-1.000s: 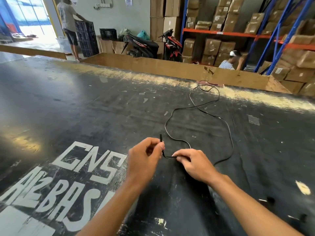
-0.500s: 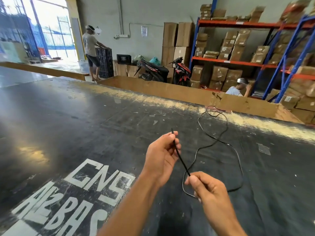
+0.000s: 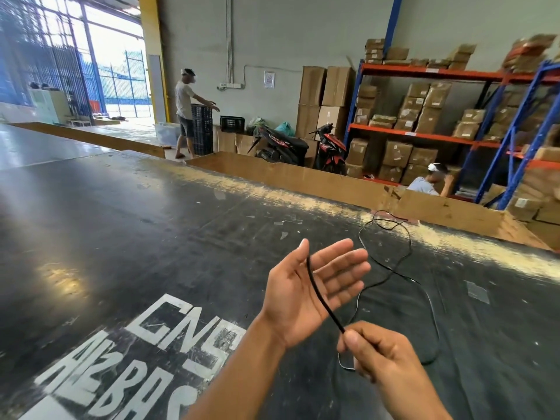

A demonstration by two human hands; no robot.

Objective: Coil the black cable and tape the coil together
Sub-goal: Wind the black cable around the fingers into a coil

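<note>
Black cable (image 3: 322, 294) runs in a straight stretch across my left hand (image 3: 306, 294), which I hold palm up above the table (image 3: 127, 237) with its fingers (image 3: 344, 268) spread and loose, gripping nothing. The cable's free end stands up near the base of my forefinger. My right hand (image 3: 380, 354) sits lower and nearer to me, its thumb and forefinger pressed together on the cable just where that straight stretch ends; the other fingers are curled in. Below my right hand a short bend of cable shows, and from there the rest trails away over the dark tabletop in loose, wandering curves to the far edge, where it ends in a small tangle by the pale worn strip. None of it is coiled yet.

White block letters (image 3: 188, 322) are painted on the table to the left of my forearm. I can read "CNS" in the upper row and something like "A2BAS" below it, though my arm covers part and the frame cuts the rest.

Beyond the table's brown wooden border, two motorbikes (image 3: 283, 144) stand by the wall; the writing on the nearer one is too small to read. A notice (image 3: 269, 79) hangs on the grey wall, its text illegible. Cardboard boxes (image 3: 397, 154) fill blue and orange racking (image 3: 424, 136); white labels on them cannot be read either.
</note>
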